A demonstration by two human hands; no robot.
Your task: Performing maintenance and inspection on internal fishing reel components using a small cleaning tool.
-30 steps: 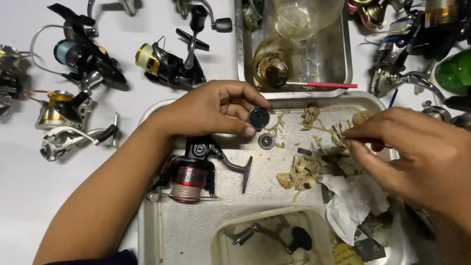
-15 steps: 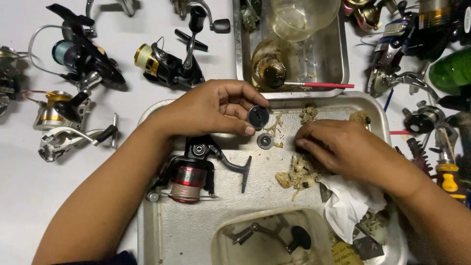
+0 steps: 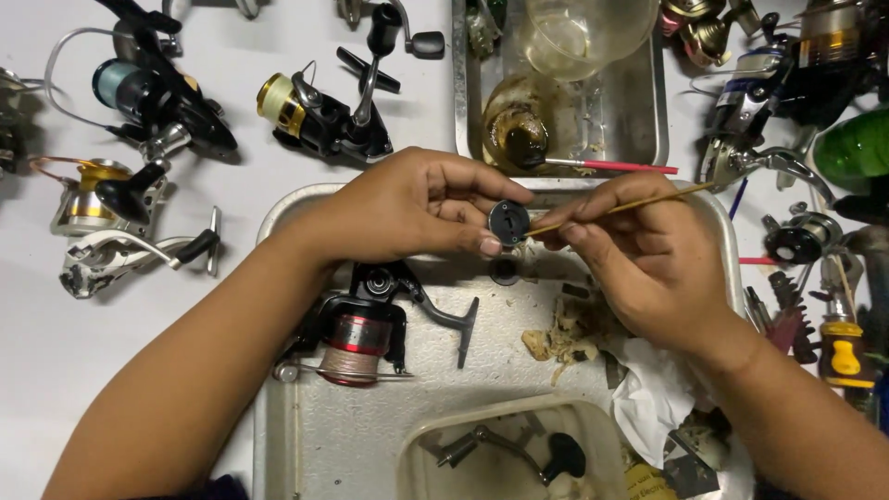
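From the head camera I look straight down at my left hand [image 3: 417, 208], which pinches a small round black reel part [image 3: 508, 222] between thumb and fingertips, over the far edge of the metal tray [image 3: 306, 435]. My right hand [image 3: 644, 255] is closed narrowly round a thin yellow-handled brush [image 3: 620, 206], its tip touching the black part and its handle slanting up to the right.

Below the hands, in the tray, lies a spinning reel with red line on its spool [image 3: 356, 335], its handle pointing right. Beside it sit scraps of dirty wadding [image 3: 560, 338] and a crumpled white tissue [image 3: 657, 398], which my right wrist partly covers. A clear plastic tub [image 3: 505, 454] at the near edge holds a reel handle with a black knob (the tub is cut off by the frame). Another small dark ring [image 3: 505, 271] lies just beneath the held part, half hidden by my fingers.

A second metal tray [image 3: 653, 120] farther off holds a grimy glass jar [image 3: 515, 130], a clear cup [image 3: 579, 32] and a red-handled brush [image 3: 611, 167]. On the white table [image 3: 56, 361] to the left rest a gold-spooled reel [image 3: 319, 116], a black reel [image 3: 148, 97] and a silver one [image 3: 106, 255]. On the right, more reels crowd together, hard to tell apart, beside a yellow-handled screwdriver [image 3: 843, 352].
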